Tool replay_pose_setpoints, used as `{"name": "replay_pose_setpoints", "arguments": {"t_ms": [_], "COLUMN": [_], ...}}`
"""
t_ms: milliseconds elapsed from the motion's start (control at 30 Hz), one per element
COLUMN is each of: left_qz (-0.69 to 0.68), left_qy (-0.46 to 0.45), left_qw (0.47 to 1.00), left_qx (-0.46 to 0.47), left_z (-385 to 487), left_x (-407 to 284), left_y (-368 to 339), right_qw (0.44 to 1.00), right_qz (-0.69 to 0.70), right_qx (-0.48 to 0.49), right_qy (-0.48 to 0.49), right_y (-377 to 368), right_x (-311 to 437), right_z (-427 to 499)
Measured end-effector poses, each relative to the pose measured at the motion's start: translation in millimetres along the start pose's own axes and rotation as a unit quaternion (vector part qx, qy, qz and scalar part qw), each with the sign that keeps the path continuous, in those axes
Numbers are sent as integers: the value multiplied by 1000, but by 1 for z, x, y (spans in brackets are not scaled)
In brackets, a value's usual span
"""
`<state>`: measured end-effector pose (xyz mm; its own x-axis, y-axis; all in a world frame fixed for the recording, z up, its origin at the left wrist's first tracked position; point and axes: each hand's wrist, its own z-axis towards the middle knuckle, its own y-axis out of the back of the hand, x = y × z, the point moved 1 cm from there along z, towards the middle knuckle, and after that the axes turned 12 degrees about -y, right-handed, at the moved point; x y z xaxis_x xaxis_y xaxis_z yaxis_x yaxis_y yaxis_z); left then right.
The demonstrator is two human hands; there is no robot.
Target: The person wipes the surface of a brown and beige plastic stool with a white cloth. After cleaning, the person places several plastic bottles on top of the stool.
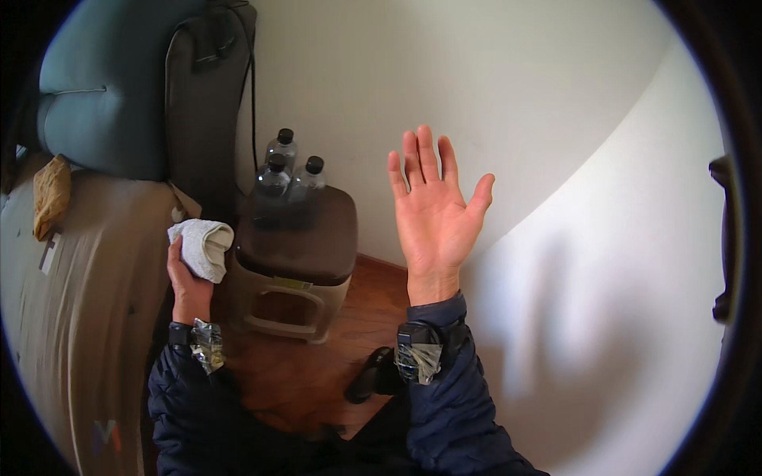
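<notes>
My left hand (189, 288) grips a folded white terry cloth (205, 249) beside the bed-like padded surface at the left. My right hand (436, 220) is raised in front of the pale wall, palm showing, fingers spread, holding nothing. Both wrists carry black straps with devices wrapped in clear film. Between the hands and farther off, three clear plastic bottles (306, 180) with black caps stand on a stool (321, 238) with a dark brown top and light plastic sides.
A striped beige cover (101, 285) spreads along the left, with a crumpled brown item (52, 196) on it. Behind are a teal cushion (107, 125) and a dark upholstered panel (199, 119). A cable hangs by the wall (506, 77). Below is a reddish wood floor (286, 381).
</notes>
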<state>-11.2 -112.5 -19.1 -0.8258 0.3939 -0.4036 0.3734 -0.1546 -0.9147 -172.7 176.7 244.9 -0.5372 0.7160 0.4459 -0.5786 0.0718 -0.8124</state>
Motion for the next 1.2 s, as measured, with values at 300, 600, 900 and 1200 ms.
{"name": "replay_pose_setpoints", "arguments": {"t_ms": [300, 600, 900, 1200], "left_qz": [28, 150, 251, 323], "left_qy": [35, 84, 125, 97], "left_qw": [998, 980, 959, 941], "left_qx": [37, 105, 40, 14], "left_z": [1, 1, -3, -2], "left_x": [-2, -7, -4, -7], "left_y": [0, -2, -12, -14], "right_qw": [986, 907, 751, 315], "right_qz": [-152, -374, -345, -760], "right_qx": [64, -193, -531, -449], "right_qy": [26, 10, -188, -349], "right_y": [-36, 86, 355, 465], "right_x": [80, 160, 141, 80], "right_z": [-32, -107, -264, -379]}}
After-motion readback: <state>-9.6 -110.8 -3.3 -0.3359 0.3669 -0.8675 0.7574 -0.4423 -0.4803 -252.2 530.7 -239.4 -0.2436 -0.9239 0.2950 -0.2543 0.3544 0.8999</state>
